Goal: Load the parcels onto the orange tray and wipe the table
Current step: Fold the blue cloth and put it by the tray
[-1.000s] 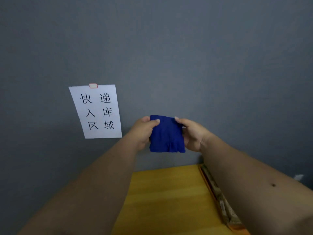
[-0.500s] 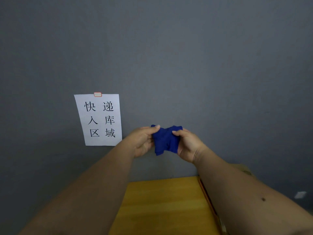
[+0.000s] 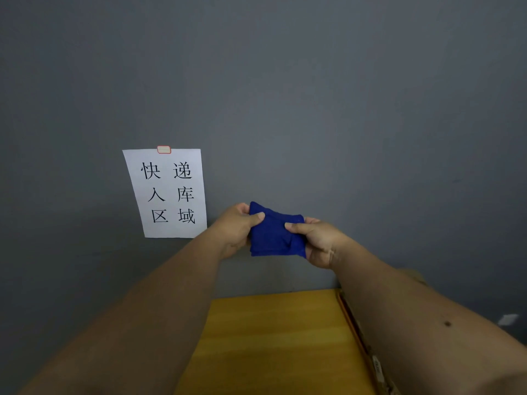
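Observation:
A dark blue cloth (image 3: 272, 236) is held up in the air in front of the grey wall, folded into a small bundle. My left hand (image 3: 238, 229) pinches its left side and my right hand (image 3: 316, 240) pinches its right side, thumbs on top. Below them lies the yellow wooden table (image 3: 273, 337). Along the table's right edge runs a thin orange strip with brown cardboard (image 3: 368, 354) beside it, mostly hidden by my right forearm. No whole parcel or tray can be made out.
A white paper sign (image 3: 168, 192) with black characters hangs on the grey wall at the left, fixed by a small red-edged clip. A small white object (image 3: 507, 319) sits low on the right past my forearm.
The cloth went from a flat hanging square to a bunched, folded bundle as both hands came closer together. The view tilted up, so less of the table shows.

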